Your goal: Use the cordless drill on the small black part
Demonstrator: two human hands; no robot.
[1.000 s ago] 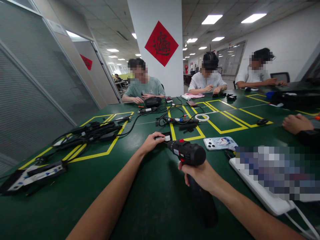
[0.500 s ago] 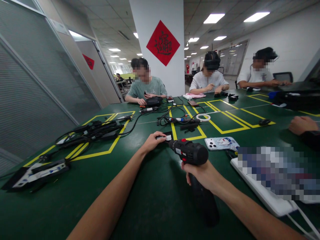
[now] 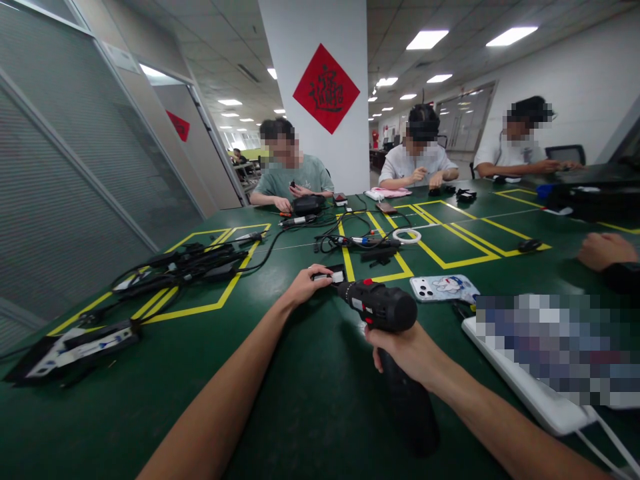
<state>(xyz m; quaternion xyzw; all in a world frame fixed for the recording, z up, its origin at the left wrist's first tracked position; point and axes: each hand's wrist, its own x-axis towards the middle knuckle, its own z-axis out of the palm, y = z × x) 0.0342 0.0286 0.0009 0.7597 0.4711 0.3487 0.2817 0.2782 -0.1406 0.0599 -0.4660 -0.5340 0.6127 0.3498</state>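
My right hand (image 3: pixel 400 343) is wrapped round the handle of a black cordless drill (image 3: pixel 383 305) with red accents. The drill's chuck points left, toward my left hand (image 3: pixel 305 285). With its fingers closed, my left hand grips a small black part on the table. A small white block (image 3: pixel 338 276) shows on that part, just past my fingertips and close to the tip of the drill. My fingers hide some of the part. Whether the drill's bit touches it I cannot make out.
Tangled black cables (image 3: pixel 185 267) lie on the left of the green table (image 3: pixel 280 393). Ahead are more cables and a white ring (image 3: pixel 407 236). A phone (image 3: pixel 444 288) and a white tablet-like slab (image 3: pixel 525 380) lie at right. Several people sit around; one's hand (image 3: pixel 606 252) rests at right.
My hands, the drill and the small part have hardly moved. The view has shifted very slightly.
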